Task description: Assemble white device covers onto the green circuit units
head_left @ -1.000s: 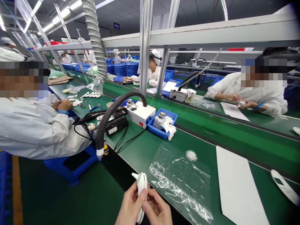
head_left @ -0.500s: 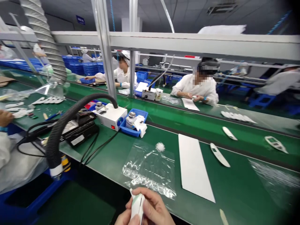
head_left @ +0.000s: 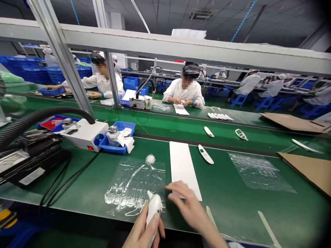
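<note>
A: What are the hands doing, at the bottom centre?

B: The left hand (head_left: 145,230) is wrapped around a white handheld device (head_left: 154,210), thumb along its side, narrow tip pointing up. The right hand (head_left: 190,207) has its fingers spread and slightly curled, with nothing visible in them.

A: So which step is this?

B: I'd judge it a one-handed hold, with the right hand free over the near end of the white sheet (head_left: 181,162). I can't tell whether it touches the sheet.

A: What would the next move call for?

B: A steady left grip, I'd say, and care for that slim tip. If the right hand reaches out, it should avoid dragging the clear plastic bag (head_left: 134,184), just left of the sheet.

A: And farther out?

B: A small white clump (head_left: 150,158) by the bag's far edge, and a white shell piece (head_left: 206,155) right of the sheet. Left of centre, a blue tray (head_left: 117,149) holds a bottle (head_left: 113,137) and a white cloth (head_left: 126,142), which hangs over the rim.
</note>
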Tool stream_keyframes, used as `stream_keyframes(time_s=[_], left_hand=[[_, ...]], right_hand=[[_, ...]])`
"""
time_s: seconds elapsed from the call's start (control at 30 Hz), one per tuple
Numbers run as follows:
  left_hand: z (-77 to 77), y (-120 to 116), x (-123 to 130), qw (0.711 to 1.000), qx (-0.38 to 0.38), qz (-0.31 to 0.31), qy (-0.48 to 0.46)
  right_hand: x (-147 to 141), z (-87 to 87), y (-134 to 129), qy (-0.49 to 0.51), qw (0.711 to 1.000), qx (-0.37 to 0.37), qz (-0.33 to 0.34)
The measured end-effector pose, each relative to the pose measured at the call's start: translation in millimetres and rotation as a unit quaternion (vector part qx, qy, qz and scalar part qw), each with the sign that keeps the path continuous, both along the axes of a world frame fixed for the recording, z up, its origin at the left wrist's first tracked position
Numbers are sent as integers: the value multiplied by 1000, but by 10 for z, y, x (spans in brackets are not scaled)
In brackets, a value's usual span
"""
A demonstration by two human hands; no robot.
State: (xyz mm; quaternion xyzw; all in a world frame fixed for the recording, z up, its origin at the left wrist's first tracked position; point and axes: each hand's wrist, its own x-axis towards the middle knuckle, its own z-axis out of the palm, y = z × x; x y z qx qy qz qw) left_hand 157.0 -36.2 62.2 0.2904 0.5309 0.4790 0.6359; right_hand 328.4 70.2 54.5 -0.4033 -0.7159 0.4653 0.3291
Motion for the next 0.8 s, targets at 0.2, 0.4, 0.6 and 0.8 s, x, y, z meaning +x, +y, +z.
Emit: stream_keyframes(time_s=[0.2, 0.4, 0.6, 0.8], left_hand=[[79, 508, 332, 997, 29, 45, -49], [-87, 658, 525, 997, 1, 48, -59], [-166, 663, 543, 995, 15, 67, -72], [-187, 657, 558, 994, 7, 79, -78]], right_hand=[[484, -198, 533, -77, 994, 82, 3], [280, -313, 498, -128, 986, 105, -2], [207, -322, 530, -177, 978, 113, -21], [222, -335, 456, -122, 987, 97, -34]])
